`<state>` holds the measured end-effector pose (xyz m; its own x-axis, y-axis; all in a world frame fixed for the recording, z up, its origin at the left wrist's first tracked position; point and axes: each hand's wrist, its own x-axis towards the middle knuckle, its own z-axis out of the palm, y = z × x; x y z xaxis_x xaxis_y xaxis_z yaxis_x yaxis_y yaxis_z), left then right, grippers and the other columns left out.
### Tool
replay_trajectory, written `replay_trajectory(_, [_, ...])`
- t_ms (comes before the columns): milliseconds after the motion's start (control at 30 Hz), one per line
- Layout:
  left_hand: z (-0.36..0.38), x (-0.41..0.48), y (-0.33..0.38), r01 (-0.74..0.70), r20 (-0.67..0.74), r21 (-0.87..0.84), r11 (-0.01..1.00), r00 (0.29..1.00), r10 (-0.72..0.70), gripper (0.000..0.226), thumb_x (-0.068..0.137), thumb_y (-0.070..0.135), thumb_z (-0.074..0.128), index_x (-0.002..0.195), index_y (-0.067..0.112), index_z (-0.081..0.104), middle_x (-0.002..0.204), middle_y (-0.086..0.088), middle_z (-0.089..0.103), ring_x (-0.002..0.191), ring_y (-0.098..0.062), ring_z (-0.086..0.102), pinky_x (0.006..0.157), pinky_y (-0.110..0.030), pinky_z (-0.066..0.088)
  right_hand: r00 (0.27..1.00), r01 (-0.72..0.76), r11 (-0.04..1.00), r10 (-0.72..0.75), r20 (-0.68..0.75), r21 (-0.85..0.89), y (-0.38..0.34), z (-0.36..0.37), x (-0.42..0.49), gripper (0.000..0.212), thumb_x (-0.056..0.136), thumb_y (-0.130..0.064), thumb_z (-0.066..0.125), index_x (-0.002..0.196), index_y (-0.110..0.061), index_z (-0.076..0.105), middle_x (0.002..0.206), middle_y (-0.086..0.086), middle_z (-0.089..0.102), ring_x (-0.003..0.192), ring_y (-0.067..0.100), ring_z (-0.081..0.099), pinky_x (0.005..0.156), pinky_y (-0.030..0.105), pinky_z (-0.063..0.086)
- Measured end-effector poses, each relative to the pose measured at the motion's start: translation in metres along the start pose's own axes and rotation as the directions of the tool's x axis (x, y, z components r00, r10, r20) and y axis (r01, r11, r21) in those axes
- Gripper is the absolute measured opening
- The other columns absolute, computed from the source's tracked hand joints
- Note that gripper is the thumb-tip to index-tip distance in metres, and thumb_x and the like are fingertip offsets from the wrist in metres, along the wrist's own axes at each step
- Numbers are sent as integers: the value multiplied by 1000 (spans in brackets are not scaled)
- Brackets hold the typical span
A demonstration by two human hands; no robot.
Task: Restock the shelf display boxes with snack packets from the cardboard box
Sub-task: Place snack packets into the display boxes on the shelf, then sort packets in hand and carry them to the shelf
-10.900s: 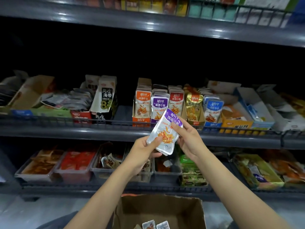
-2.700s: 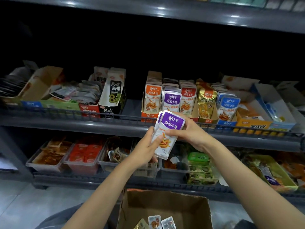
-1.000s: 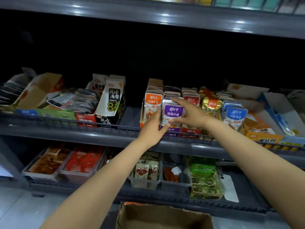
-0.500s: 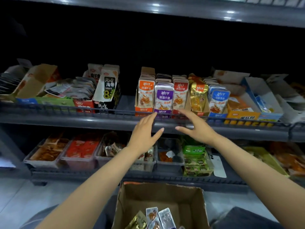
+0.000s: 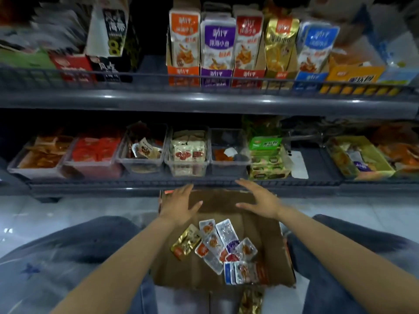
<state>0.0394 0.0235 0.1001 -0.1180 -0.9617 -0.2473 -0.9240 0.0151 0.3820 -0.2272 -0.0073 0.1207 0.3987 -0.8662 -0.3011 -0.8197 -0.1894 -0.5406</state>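
Snack packets (image 5: 223, 245) are lying in a loose pile on the bottom of the cardboard box (image 5: 179, 275). The pile runs from about the middle toward the near right corner, with one gold packet (image 5: 186, 244) on its left side. The box sits open on the floor (image 5: 68, 211) between the person's knees (image 5: 90, 241), just in front of the shelving.

Both hands are over the far end of the box, and neither one has anything in it. The left hand (image 5: 179, 203) is flat, with its fingers (image 5: 186, 189) straight and spread a bit. The right hand (image 5: 258, 200) is the same, fingers (image 5: 243, 183) splayed out. Can't tell if they're touching the cardboard or just above it.

Above that, the lower shelf (image 5: 136, 182) has a row of clear tubs (image 5: 142, 159) with loose packets in them. The upper shelf (image 5: 136, 102) carries five display boxes (image 5: 248, 75) side by side along its front edge: orange box (image 5: 184, 41), purple box (image 5: 216, 41), red box (image 5: 248, 39), gold box (image 5: 280, 46) and blue box (image 5: 316, 46). They all have packets standing upright in them. The left end of that shelf is pretty blurry, with a black-and-white carton (image 5: 108, 26) there.
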Motion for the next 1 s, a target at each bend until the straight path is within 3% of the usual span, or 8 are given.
replay_trajectory(100, [30, 1, -16, 58, 87, 5, 998, 994, -58, 69, 93, 54, 42, 148, 16, 26, 152, -5, 32, 139, -23, 30, 114, -40, 26, 996, -76, 996, 73, 59, 51, 22, 33, 4, 78, 83, -42, 67, 147, -21, 29, 153, 1, 29, 141, 18, 28, 116, 29, 23])
replay_trajectory(267, [67, 7, -35, 143, 206, 67, 987, 966, -154, 63, 95, 49, 42, 147, 16, 27, 149, -9, 36, 133, -27, 38, 107, -36, 34, 964, -255, 951, 237, 118, 176, 52, 79, 9, 73, 83, -24, 72, 143, -11, 34, 147, 8, 35, 133, 23, 37, 106, 19, 28])
replay_trajectory(400, [96, 13, -41, 179, 316, 69, 982, 929, -191, 57, 97, 43, 44, 145, 17, 29, 146, -9, 39, 130, -28, 40, 102, -33, 35, 911, -362, 918, 311, 269, 163, 79, 112, 9, 75, 80, -24, 74, 143, -14, 34, 146, 8, 37, 130, 24, 40, 105, 26, 33])
replay_trajectory(500, [120, 17, -48, 205, 386, 56, 977, 898, -211, 58, 95, 46, 46, 145, 20, 32, 145, -9, 42, 129, -28, 41, 103, -32, 36, 854, -462, 870, 383, 352, 175, 99, 135, 8, 71, 82, -13, 72, 141, -6, 35, 144, 15, 39, 129, 29, 42, 95, 19, 39])
replay_trajectory(567, [136, 18, -50, 226, 415, 24, 974, 884, -215, 58, 93, 47, 47, 144, 21, 35, 143, -8, 44, 128, -27, 43, 104, -32, 36, 825, -491, 856, 397, 401, 162, 110, 151, 5, 72, 79, -16, 76, 140, -9, 37, 144, 14, 36, 130, 28, 40, 96, 21, 40])
replay_trajectory(700, [162, 20, -47, 233, 458, 95, 968, 853, -250, 63, 95, 52, 40, 146, 17, 30, 148, -8, 38, 132, -26, 40, 107, -32, 34, 805, -467, 878, 372, 461, 108, 133, 177, 5, 84, 74, -26, 80, 144, -20, 33, 151, 4, 26, 134, 22, 35, 109, 31, 35])
replay_trajectory(833, [181, 23, -46, 206, 493, 111, 972, 838, -234, 63, 95, 49, 43, 145, 13, 32, 148, -9, 39, 134, -26, 37, 108, -31, 31, 794, -383, 924, 322, 515, 12, 151, 196, 11, 104, 71, -25, 81, 151, -24, 15, 158, -4, 4, 145, 22, 8, 118, 42, 20])
replay_trajectory(1000, [190, 25, -44, 227, 507, 103, 969, 826, -247, 64, 95, 49, 43, 147, 16, 28, 151, -8, 34, 137, -26, 31, 110, -33, 27, 826, -277, 940, 339, 450, -200, 156, 211, 14, 98, 68, -37, 80, 146, -22, 22, 149, 4, 23, 139, 27, 15, 116, 40, 15])
